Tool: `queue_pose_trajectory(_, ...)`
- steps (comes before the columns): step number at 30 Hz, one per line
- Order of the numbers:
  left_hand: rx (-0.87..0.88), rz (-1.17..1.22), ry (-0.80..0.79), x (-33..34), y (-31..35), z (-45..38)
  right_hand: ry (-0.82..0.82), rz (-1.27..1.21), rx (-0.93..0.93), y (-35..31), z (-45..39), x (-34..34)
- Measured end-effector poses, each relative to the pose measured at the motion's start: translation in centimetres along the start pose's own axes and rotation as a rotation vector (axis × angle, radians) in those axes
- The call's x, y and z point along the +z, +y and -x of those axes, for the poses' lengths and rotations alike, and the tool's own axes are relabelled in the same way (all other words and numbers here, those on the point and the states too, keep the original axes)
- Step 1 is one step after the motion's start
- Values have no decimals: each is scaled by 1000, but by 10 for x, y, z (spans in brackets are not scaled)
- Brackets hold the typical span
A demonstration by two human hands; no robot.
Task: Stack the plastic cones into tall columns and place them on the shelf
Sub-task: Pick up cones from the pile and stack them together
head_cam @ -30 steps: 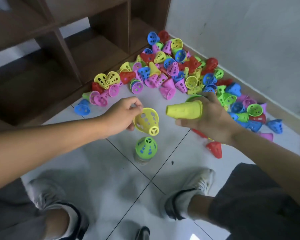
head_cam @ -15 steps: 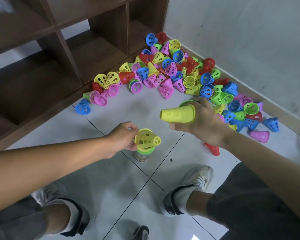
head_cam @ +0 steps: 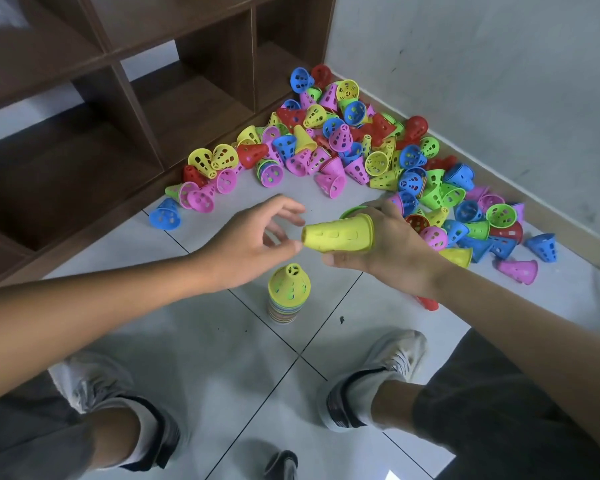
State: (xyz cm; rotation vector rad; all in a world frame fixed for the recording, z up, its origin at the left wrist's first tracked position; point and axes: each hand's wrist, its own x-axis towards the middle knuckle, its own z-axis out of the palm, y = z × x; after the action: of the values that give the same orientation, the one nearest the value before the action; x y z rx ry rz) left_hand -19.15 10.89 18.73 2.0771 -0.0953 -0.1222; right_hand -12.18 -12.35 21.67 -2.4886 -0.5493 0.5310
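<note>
While the right hand (head_cam: 392, 251) grips a yellow cone (head_cam: 338, 233) sideways above the floor stack (head_cam: 286, 296), the left hand (head_cam: 253, 244) (fingers loose, holding nothing) reaches in; a clumsy handover could topple that column.

Both bare forearms reach forward from the lower corners, and the hands almost meet in the middle. The left hand (head_cam: 248, 245) is held palm inward, its fingers (head_cam: 288, 206) loosely spread and holding nothing, thumb tip toward the right hand. The right hand (head_cam: 388, 251) is turned back-up, its grip curled round something. Below, both knees are bent, the feet planted apart.
</note>
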Motion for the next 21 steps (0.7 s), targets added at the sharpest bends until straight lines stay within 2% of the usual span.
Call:
queue_pose_trajectory(8, 18, 178, -54, 3, 9, 3, -54, -150, -29, -12, 1, 1)
queue_pose_trajectory(15, -167, 536, -18, 1, 5, 2, -112, -189, -49, -13, -3, 3)
queue_pose_trajectory(21, -369, 830, 21, 2, 0, 5, -159, -94, -75, -19, 7, 7)
